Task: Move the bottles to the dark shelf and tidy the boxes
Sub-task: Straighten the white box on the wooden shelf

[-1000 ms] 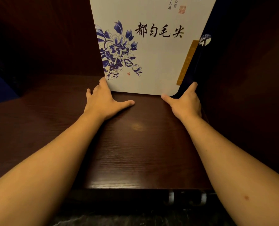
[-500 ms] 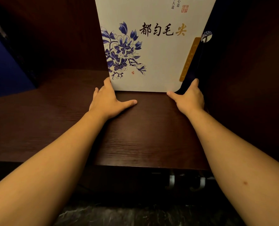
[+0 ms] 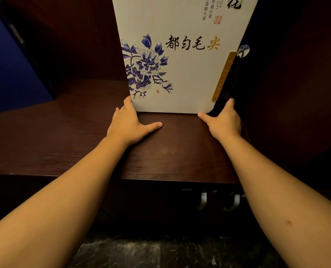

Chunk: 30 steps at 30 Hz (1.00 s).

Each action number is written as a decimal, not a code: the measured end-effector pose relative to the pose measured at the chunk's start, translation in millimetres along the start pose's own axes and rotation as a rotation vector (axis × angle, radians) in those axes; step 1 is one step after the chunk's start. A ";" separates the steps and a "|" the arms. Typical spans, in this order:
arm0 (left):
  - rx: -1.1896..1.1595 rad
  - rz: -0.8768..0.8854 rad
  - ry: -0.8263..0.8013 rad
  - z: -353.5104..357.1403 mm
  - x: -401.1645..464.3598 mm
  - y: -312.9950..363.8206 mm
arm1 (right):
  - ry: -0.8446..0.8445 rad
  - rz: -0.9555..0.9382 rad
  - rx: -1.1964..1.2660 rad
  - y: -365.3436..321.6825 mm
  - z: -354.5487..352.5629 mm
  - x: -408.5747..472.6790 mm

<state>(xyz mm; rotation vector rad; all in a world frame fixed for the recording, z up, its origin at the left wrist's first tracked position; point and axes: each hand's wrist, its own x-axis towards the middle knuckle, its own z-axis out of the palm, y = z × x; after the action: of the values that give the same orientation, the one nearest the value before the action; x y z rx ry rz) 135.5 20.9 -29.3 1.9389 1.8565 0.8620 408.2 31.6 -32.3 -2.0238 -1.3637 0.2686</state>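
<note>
A white gift box (image 3: 182,60), printed with a blue peony and black-and-gold Chinese lettering, stands upright on a dark wooden shelf (image 3: 64,144), set toward the shelf's right end and close to its dark side wall (image 3: 296,84). A person's left hand (image 3: 130,125) lies at the box's lower left corner, fingers running up along that edge and the thumb spread flat on the shelf in front of the box; the hand is open, pressed against the box rather than closed around it. The right hand (image 3: 223,121) sits at the box's lower right corner, thumb tip touching the rounded front corner and fingers reaching up the dark blue side panel, also open and bracing. Both bare forearms stretch across the shelf's front edge toward the box. To the left of the box the shelf surface is bare wood. Below the shelf's front edge, under the box, two pale hooks (image 3: 218,202) hang in shadow above a dark marbled floor (image 3: 141,252).
</note>
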 end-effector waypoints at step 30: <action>-0.061 -0.013 -0.029 -30.2 -97.2 -11.3 | -0.031 -0.027 0.003 16.3 -32.8 -101.8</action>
<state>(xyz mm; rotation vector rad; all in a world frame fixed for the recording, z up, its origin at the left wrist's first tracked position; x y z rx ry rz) 110.5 -78.4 -32.6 1.8910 1.8037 0.8718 393.2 -75.4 -37.4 -2.0050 -1.4072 0.2907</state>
